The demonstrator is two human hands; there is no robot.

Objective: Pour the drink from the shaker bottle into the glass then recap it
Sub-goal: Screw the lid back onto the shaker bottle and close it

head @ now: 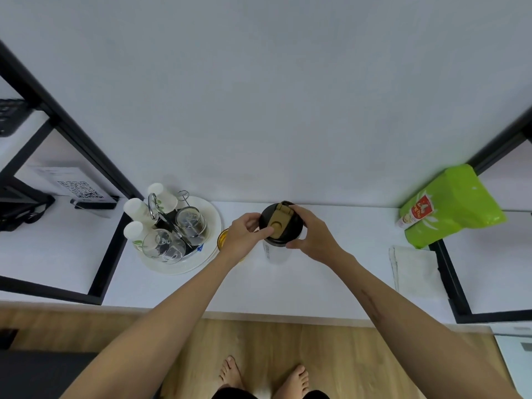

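My left hand (244, 236) and right hand (312, 234) both gripping shaker bottle (276, 251) lid (280, 223); left thumb on flip cap. Bottle upright on worktop (331, 283); glass (223, 240) of orange drink behind left hand.

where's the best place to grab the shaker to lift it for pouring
Probably the clear body below the black lid, from the right side. The shaker stands upright, its round wall suits a wrap grip, and the glass sits close on its left. Both hands, left and right, are on the lid.
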